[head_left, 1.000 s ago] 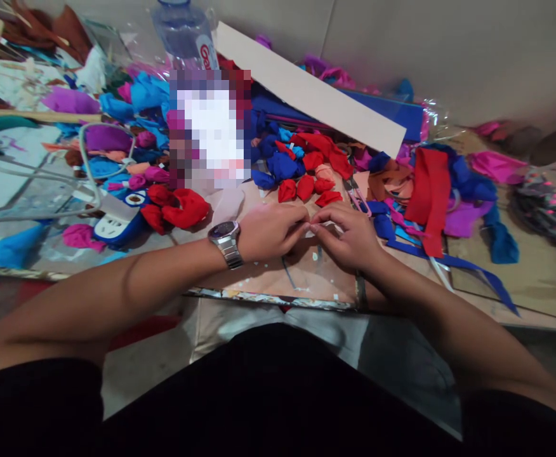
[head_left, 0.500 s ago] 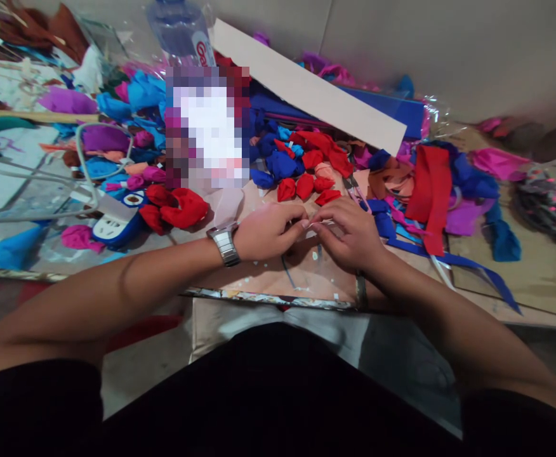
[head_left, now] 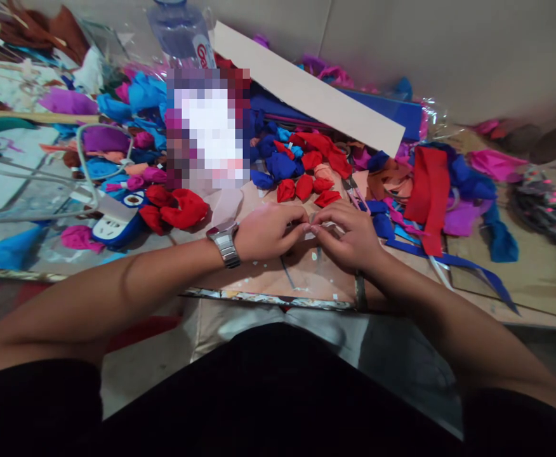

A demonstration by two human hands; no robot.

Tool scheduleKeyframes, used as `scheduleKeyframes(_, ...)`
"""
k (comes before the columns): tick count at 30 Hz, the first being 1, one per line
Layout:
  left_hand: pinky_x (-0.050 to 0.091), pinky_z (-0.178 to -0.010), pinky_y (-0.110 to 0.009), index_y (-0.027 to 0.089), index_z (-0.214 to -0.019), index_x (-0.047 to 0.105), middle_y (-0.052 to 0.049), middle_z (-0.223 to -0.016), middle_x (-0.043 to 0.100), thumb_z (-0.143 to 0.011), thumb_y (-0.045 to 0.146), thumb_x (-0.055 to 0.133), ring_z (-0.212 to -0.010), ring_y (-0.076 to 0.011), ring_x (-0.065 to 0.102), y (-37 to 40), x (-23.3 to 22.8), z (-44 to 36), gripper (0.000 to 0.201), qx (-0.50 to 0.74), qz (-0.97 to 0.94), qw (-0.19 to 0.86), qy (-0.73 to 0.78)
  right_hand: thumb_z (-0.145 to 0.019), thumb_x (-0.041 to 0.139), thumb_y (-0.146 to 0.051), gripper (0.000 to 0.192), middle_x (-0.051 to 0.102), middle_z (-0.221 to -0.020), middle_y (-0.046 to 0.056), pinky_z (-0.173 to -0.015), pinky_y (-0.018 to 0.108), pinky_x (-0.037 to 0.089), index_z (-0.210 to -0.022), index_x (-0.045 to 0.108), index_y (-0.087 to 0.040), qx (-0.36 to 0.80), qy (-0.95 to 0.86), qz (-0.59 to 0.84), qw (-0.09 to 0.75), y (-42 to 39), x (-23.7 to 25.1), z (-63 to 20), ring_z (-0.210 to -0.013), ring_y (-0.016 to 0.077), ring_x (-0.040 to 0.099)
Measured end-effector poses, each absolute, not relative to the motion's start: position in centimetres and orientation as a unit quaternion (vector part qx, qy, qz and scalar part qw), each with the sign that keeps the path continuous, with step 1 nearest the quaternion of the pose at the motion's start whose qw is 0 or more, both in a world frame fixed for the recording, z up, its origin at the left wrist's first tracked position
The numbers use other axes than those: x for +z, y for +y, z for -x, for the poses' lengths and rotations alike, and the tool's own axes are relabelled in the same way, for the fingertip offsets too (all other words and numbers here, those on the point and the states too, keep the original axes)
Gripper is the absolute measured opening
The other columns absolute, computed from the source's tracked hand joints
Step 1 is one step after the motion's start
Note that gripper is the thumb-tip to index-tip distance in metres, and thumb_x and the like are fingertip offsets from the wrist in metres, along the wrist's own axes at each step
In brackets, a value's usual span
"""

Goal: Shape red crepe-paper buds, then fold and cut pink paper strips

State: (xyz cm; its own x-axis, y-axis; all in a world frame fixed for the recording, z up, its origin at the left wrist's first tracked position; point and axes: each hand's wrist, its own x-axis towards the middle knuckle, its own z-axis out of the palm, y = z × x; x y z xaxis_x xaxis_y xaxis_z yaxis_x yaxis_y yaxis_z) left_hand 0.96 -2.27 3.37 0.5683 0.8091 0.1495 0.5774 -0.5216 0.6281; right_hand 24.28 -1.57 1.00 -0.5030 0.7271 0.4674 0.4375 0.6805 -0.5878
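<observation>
My left hand (head_left: 269, 231), below a metal-band watch (head_left: 226, 246), is closed in a pinch over the worktable (head_left: 254, 279). Facing it, my right hand (head_left: 349, 236) also pinches, and the fingertips of both almost meet. A tiny pale piece (head_left: 309, 233) shows between them, too small to name. Just beyond the fingers lie several red crumpled paper buds (head_left: 304, 187) and a blue bunch (head_left: 284, 166). A pink-handled tool, perhaps scissors (head_left: 355, 193), rests past my right hand.
Left of my hands are a blue-and-white power strip (head_left: 116, 223) with grey cable and red bundles (head_left: 185, 208). A large bottle (head_left: 178, 35) stands behind a blurred patch. A long cream board (head_left: 306, 86) slants across the back. Red strips (head_left: 428, 197) and cardboard (head_left: 535, 279) lie right.
My fingertips have drawn slightly closer together around the pale piece. Otherwise the hands and the things on the table stay nearly where they were.
</observation>
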Motion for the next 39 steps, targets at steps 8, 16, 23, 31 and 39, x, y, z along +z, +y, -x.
scheduleKeyframes(8,0.042,-0.072,-0.033,0.019,-0.099,0.072,-0.005,-0.086,0.077,-0.106,0.040,0.050,-0.080,-0.0207,0.068,-2.38,2.80,-0.92,0.032,0.220,-0.866,0.208,0.399,-0.097,0.072,-0.033,0.013,0.072,-0.083,0.003,-0.073,0.035,0.049,-0.090,0.072,-0.022,0.260,-0.819,0.390,0.331,-1.77,1.27,-23.91,-0.077,0.0208,0.066)
scheduleKeyframes(16,0.041,-0.072,-0.033,0.018,-0.100,0.072,-0.006,-0.090,0.077,-0.106,0.038,0.049,-0.080,-0.0208,0.068,-2.47,2.87,-0.96,0.031,0.213,-0.854,0.221,0.420,-0.100,0.070,-0.034,0.012,0.075,-0.090,0.005,-0.082,0.040,0.051,-0.094,0.072,-0.023,0.216,-0.846,0.363,0.325,-1.64,1.34,-24.10,-0.086,0.0243,0.068)
scheduleKeyframes(23,0.038,-0.068,-0.032,0.018,-0.095,0.072,-0.004,-0.080,0.072,-0.102,0.038,0.051,-0.071,-0.0185,0.061,-2.36,3.19,-0.99,0.030,0.201,-0.849,0.255,0.418,-0.099,0.070,-0.029,0.006,0.077,-0.094,0.007,-0.089,0.047,0.051,-0.095,0.070,-0.025,0.143,-0.874,0.319,0.337,-1.51,1.26,-24.33,-0.092,0.0275,0.068)
scheduleKeyframes(31,0.039,-0.066,-0.030,0.017,-0.095,0.074,-0.004,-0.078,0.071,-0.100,0.040,0.054,-0.067,-0.0158,0.059,-2.30,3.61,-0.94,0.031,0.214,-0.832,0.303,0.413,-0.098,0.071,-0.031,0.006,0.077,-0.091,0.005,-0.084,0.044,0.053,-0.094,0.069,-0.026,0.177,-0.863,0.321,0.348,-1.46,1.23,-24.30,-0.088,0.0258,0.070)
scheduleKeyframes(39,0.040,-0.068,-0.031,0.018,-0.092,0.074,-0.004,-0.078,0.073,-0.103,0.045,0.054,-0.068,-0.0169,0.062,-2.34,3.41,-0.94,0.035,0.201,-0.843,0.283,0.410,-0.094,0.073,-0.025,0.003,0.078,-0.097,0.006,-0.089,0.048,0.053,-0.095,0.070,-0.027,0.139,-0.885,0.302,0.325,-1.34,1.60,-24.47,-0.094,0.0284,0.069)
